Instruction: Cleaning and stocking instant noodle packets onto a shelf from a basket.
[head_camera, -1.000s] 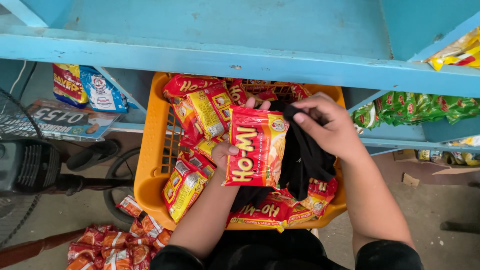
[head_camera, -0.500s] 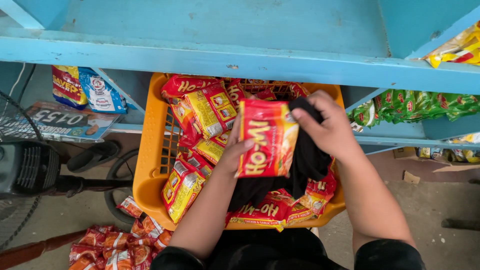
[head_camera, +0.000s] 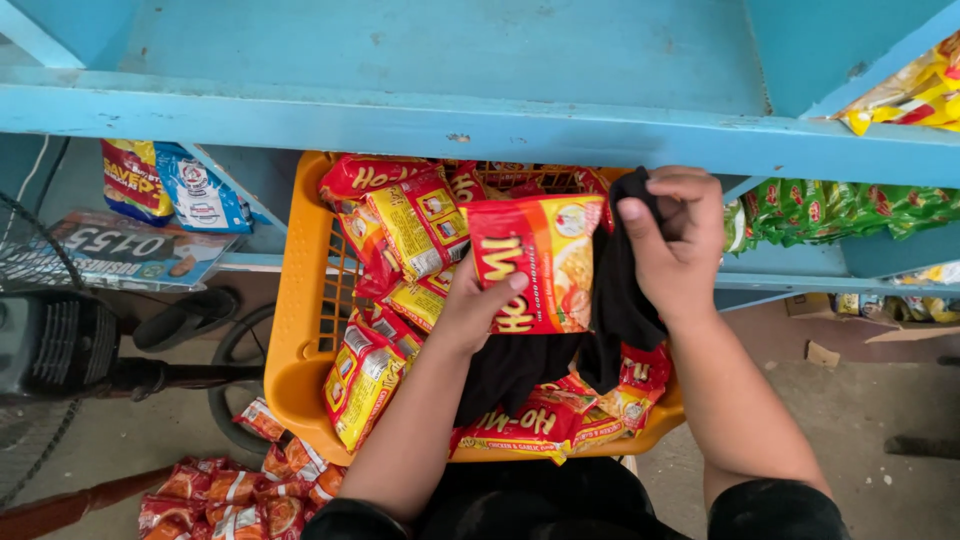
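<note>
Head view. Compared with 0.5 s ago, the red-and-yellow noodle packet (head_camera: 540, 262) has been raised toward 12 o'clock, its top edge now near the blue shelf (head_camera: 450, 120); the right hand (head_camera: 672, 240) has likewise risen and now grips the black cloth (head_camera: 615, 300) against the packet's 3 o'clock edge. The left hand (head_camera: 480, 305), at 7 o'clock of the packet, is closed on its lower edge with the thumb across the front. The right hand is clenched around a fold of cloth, fingers curled. The packet sits above the middle of the orange basket (head_camera: 300, 330), which has not shifted.

Counts: 2 hands, 1 held packet, 1 cloth, 1 basket. Loose packets in the basket (head_camera: 410, 225) overlap, and an exact count cannot be told. A further heap of red packets (head_camera: 230, 495) lies on the floor at 7 o'clock, green packets (head_camera: 840, 210) on a lower shelf at 3 o'clock, and 1 fan (head_camera: 50, 340) at 9 o'clock.
</note>
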